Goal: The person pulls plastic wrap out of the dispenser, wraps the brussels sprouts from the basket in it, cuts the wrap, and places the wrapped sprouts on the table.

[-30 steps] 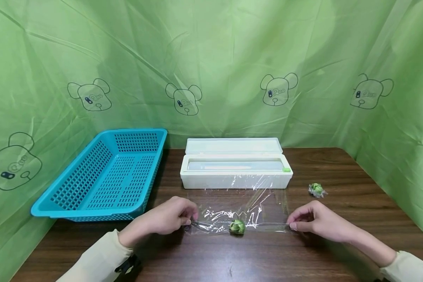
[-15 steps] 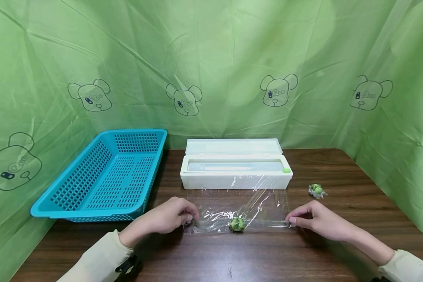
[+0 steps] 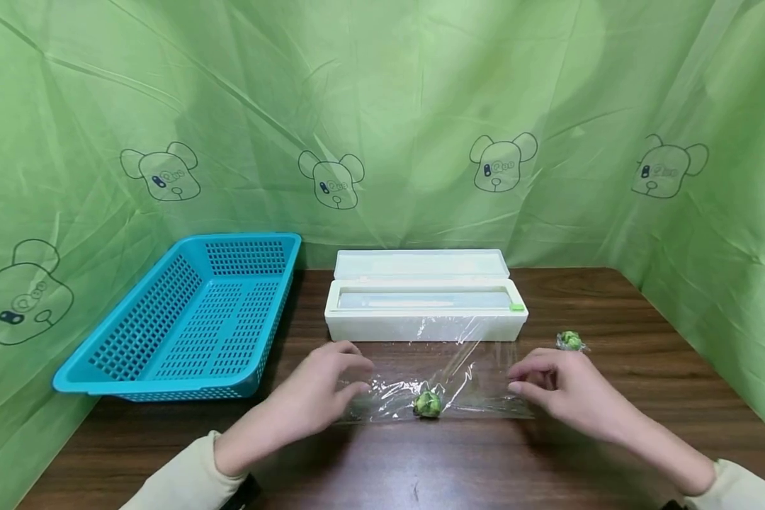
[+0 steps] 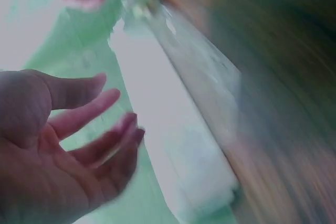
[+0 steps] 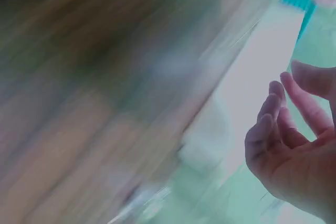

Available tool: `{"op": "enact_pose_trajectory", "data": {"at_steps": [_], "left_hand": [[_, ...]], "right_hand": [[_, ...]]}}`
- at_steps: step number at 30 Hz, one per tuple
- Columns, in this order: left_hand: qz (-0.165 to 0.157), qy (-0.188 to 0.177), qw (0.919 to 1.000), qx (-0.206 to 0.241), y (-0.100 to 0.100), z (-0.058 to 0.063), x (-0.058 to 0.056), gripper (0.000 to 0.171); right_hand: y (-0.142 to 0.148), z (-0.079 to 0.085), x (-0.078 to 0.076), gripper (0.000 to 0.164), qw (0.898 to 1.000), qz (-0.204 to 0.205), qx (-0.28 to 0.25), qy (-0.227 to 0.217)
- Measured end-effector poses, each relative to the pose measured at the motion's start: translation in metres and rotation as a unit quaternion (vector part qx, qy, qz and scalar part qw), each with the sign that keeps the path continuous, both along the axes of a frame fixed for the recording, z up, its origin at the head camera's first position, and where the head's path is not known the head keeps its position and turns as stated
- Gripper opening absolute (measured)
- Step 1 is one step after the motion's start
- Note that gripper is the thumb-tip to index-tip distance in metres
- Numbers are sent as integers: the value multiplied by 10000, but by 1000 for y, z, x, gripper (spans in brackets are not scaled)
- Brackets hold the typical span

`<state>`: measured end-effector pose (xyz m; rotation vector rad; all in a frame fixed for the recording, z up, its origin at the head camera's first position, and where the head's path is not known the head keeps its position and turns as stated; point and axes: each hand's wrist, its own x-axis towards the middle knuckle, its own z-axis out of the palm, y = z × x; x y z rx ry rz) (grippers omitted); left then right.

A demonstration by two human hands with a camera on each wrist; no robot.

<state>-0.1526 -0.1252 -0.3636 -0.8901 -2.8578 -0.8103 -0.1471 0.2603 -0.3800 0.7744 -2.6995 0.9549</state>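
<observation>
A green sprout (image 3: 428, 404) sits on the brown wooden table (image 3: 382, 467), at the near edge of a clear sheet of film (image 3: 414, 358); whether the film passes over or under it I cannot tell. Taking the sprout as the dial's centre, the left hand (image 3: 315, 389) is at 9 o'clock, thumb and fingers parted and slack, grasping nothing. The right hand (image 3: 570, 393) is at 3 o'clock, its fingers loosely bent and likewise ungrasping; both are near the film's ends. At 12 o'clock the sheet runs up the front of a white box (image 3: 382, 328), its lid (image 3: 421, 264) tipped back, with a green tab (image 3: 516, 307). A wrapped sprout (image 3: 570, 341) lies at 2 o'clock, beyond the right hand. Between 9 and 10 stands a blue basket (image 3: 166, 388). Farthest out hangs a green curtain (image 3: 414, 85) printed with bear heads.
</observation>
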Motion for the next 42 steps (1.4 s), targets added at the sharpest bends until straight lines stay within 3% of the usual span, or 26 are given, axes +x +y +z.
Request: {"op": "enact_pose_trajectory", "data": {"at_steps": [5,12,21,32,37,42], "left_hand": [[-755,-41,9971,-64,40,-4,3,26],[-736,-31,9968,-308,71,-17,-8,13],[-718,-154,9969,-297,73,-23,-18,9],[-784,-487,9957,96,76,-27,-24,8],[-783,-505,9956,21,75,-25,-27,9],[-675,-448,9967,60,70,-17,-26,20]], "right_hand": [[-48,4,4,18,9952,878,225,369],[-83,-6,-4,21,9929,995,521,382],[-94,-13,-12,19,9926,1076,544,141],[-97,-19,-18,16,9936,1062,380,6],[-97,-18,-21,16,9937,1064,208,-298],[-96,-18,-25,13,9924,1171,139,-357]]}}
